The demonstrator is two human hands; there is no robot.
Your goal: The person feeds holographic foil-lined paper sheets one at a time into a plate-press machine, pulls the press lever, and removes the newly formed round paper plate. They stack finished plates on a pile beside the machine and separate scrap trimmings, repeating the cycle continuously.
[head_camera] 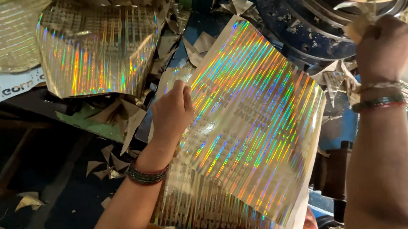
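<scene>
A single head-worn view is recorded, aimed steeply downward at close range over a holographic sheet, with a machine ahead and the floor at left.

The large holographic sheet filled the middle, blocking passage beneath it. At 11 o'clock a second foil stack and paper scraps crowded the way. At 1 o'clock the blue machine closed things off. Open floor lay at 8 o'clock.
</scene>
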